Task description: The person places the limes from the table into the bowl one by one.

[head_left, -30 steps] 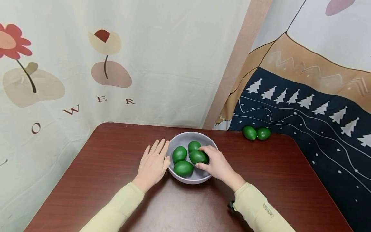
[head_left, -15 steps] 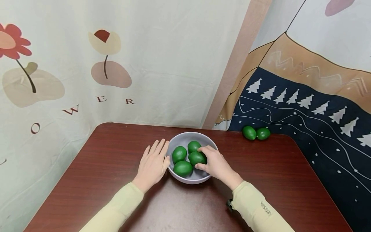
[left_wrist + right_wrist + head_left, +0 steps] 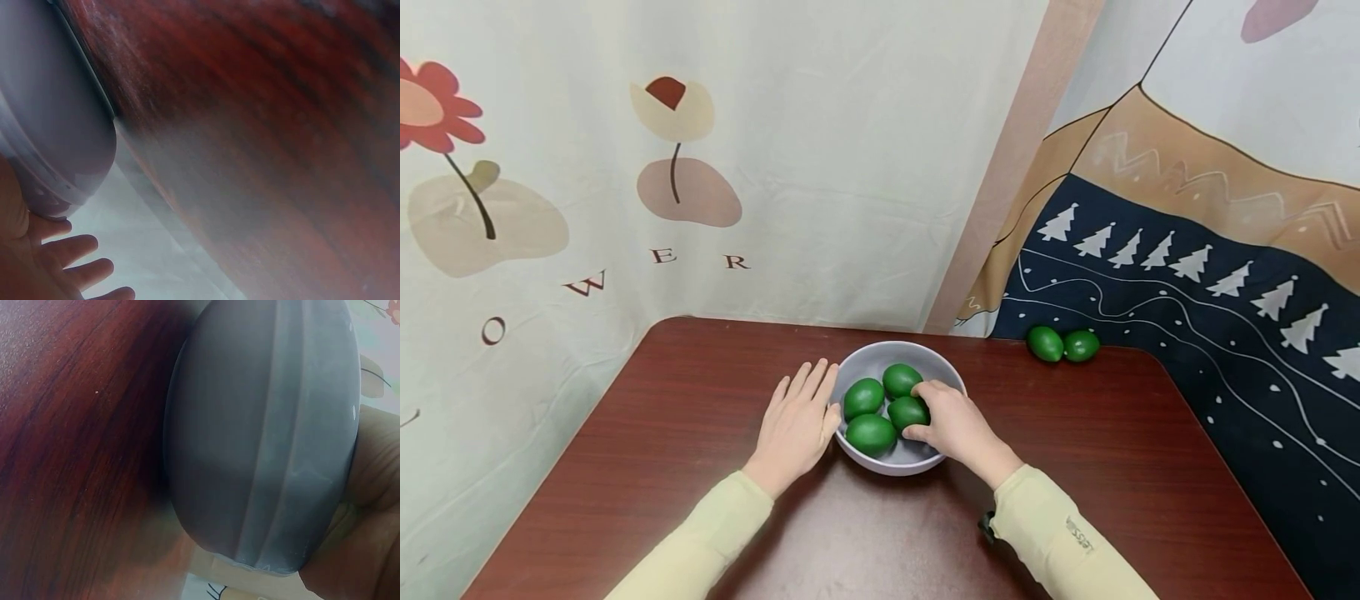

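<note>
A grey bowl (image 3: 891, 469) stands in the middle of the table with several green limes in it. My right hand (image 3: 961, 427) reaches over the bowl's right rim, thumb and fingers around a lime (image 3: 907, 414) low in the bowl. Against that one lie a lime at the back (image 3: 902, 381), one at the left (image 3: 863, 398) and one at the front (image 3: 871, 435). At the bowl's left side my left hand (image 3: 797, 427) has its fingers straight, with the thumb at the rim. Both wrist views show the bowl's outer wall (image 3: 237, 437) close up; the limes are hidden there.
Two more limes, one (image 3: 1045, 343) beside the other (image 3: 1082, 345), lie at the table's far right edge by the dark patterned cloth (image 3: 1120, 300). A pale curtain (image 3: 850, 208) hangs behind the reddish-brown table (image 3: 700, 400).
My right hand has moved a little left and lower into the bowl with its lime. The other limes in the bowl have shifted slightly left. My left hand has stayed put.
</note>
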Demonstrator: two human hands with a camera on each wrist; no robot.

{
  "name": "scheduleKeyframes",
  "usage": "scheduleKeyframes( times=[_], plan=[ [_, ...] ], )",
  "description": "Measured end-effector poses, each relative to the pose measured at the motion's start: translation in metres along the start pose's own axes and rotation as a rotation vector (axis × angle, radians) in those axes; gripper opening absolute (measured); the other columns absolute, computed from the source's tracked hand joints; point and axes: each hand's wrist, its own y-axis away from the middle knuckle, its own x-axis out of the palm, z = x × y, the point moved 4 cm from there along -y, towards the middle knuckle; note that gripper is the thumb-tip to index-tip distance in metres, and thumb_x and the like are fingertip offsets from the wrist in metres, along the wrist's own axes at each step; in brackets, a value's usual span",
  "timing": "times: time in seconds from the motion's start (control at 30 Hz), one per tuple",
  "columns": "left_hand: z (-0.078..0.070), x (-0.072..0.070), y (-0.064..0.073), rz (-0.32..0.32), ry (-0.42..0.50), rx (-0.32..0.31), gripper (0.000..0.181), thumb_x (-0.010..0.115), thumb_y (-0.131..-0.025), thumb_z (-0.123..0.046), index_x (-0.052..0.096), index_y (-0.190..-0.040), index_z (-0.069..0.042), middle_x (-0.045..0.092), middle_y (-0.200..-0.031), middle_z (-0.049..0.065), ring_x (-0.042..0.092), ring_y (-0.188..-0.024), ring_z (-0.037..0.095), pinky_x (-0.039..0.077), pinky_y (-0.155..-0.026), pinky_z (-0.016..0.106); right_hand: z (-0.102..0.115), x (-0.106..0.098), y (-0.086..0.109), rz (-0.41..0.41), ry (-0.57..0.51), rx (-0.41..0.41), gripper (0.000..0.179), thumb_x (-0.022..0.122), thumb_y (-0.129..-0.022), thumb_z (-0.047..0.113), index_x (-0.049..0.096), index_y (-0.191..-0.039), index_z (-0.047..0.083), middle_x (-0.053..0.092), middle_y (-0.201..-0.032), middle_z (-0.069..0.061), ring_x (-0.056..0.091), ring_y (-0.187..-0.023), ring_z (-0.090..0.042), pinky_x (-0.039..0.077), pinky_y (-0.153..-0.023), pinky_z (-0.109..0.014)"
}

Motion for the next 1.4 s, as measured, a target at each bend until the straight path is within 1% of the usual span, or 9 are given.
scheduleKeyframes(
  times=[0.23, 0.6, 0.73, 0.93, 1.17, 1.4],
  plan=[
    [0.000, 0.000, -0.001, 0.002, -0.002, 0.004, 0.059, 0.047, -0.104, -0.033, 0.045, -0.156, -0.008, 0.044, -0.161, 0.014, 0.038, -0.150, 0.037, 0.028, -0.122, 0.057, 0.000, 0.000, 0.000, 0.017, 0.005, -0.006, 0.051, 0.091, -0.078, 0.025, 0.069, -0.119, 0.005, 0.070, -0.119, -0.011, 0.067, -0.104, -0.025, 0.056, -0.093, -0.042],
    [-0.002, 0.001, -0.001, -0.013, -0.011, 0.015, 0.059, 0.048, -0.103, -0.033, 0.046, -0.156, -0.007, 0.046, -0.160, 0.014, 0.041, -0.148, 0.038, 0.031, -0.120, 0.058, 0.002, -0.001, 0.001, 0.051, 0.028, -0.016, 0.051, 0.090, -0.079, 0.023, 0.069, -0.121, 0.003, 0.068, -0.113, -0.011, 0.066, -0.096, -0.023, 0.057, -0.088, -0.041],
    [-0.002, 0.001, 0.000, -0.020, -0.012, 0.019, 0.058, 0.048, -0.103, -0.033, 0.046, -0.155, -0.007, 0.046, -0.159, 0.014, 0.041, -0.147, 0.038, 0.032, -0.120, 0.059, 0.003, -0.004, 0.004, 0.056, 0.008, -0.020, 0.050, 0.089, -0.081, 0.021, 0.068, -0.123, 0.001, 0.067, -0.113, -0.012, 0.065, -0.095, -0.023, 0.057, -0.088, -0.041],
    [-0.002, 0.000, 0.000, -0.013, -0.012, 0.014, 0.058, 0.049, -0.104, -0.032, 0.045, -0.156, -0.008, 0.046, -0.160, 0.014, 0.040, -0.149, 0.037, 0.031, -0.120, 0.058, 0.001, -0.009, 0.007, 0.046, -0.040, -0.028, 0.049, 0.087, -0.083, 0.020, 0.069, -0.125, 0.003, 0.066, -0.117, -0.009, 0.065, -0.098, -0.022, 0.056, -0.091, -0.042],
    [-0.002, 0.000, 0.000, -0.005, -0.002, 0.009, 0.058, 0.050, -0.104, -0.032, 0.045, -0.156, -0.007, 0.046, -0.160, 0.014, 0.040, -0.148, 0.038, 0.030, -0.121, 0.058, -0.004, -0.015, 0.011, -0.006, -0.074, -0.074, 0.047, 0.086, -0.084, 0.020, 0.069, -0.124, 0.003, 0.067, -0.121, -0.009, 0.066, -0.104, -0.023, 0.056, -0.094, -0.043],
    [-0.002, -0.002, 0.001, -0.008, 0.001, 0.004, 0.058, 0.049, -0.104, -0.031, 0.046, -0.156, -0.007, 0.046, -0.159, 0.014, 0.041, -0.148, 0.038, 0.030, -0.121, 0.058, -0.012, -0.022, 0.017, -0.105, -0.141, -0.098, 0.046, 0.086, -0.085, 0.018, 0.068, -0.125, 0.005, 0.066, -0.124, -0.006, 0.066, -0.111, -0.027, 0.056, -0.097, -0.045]
  ],
)
